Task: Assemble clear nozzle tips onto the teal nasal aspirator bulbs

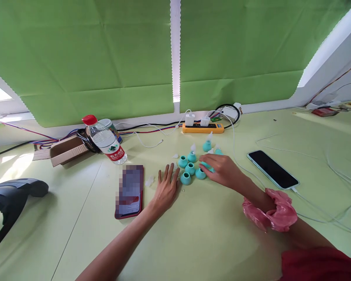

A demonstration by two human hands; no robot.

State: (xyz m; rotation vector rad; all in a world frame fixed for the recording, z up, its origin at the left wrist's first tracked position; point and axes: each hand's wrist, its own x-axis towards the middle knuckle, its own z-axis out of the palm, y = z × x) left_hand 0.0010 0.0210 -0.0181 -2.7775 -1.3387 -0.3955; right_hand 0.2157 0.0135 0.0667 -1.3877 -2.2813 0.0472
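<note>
Teal bulbs (190,170) are clustered mid-frame on the pale green table (204,230), just ahead of both hands. Work is judged partly done: clear tips (193,148) are seen standing on about three bulbs, at the cluster's 11 to 2 o'clock side; at least three others, toward 7 to 10 o'clock, are open-mouthed and presumably left to be fitted. Exact count cannot be told, since part of the cluster is covered by the right hand (218,168). Its fingers are curled over bulbs at the 3 o'clock edge; whether anything is pinched cannot be told. The left hand (166,191) is laid spread, palm down, between 7 and 8 o'clock. Loose clear pieces (149,181) are scattered at its 10 o'clock.

Around the cluster: orange power strip (203,130) at 12, pale-cased phone (273,169) at 3, red-cased phone (130,191) at 8, water bottle (108,144) between 9 and 10. Right side is hemmed by a white cable (233,142); otherwise nothing close is seen blocking the bulbs except the right hand itself.
</note>
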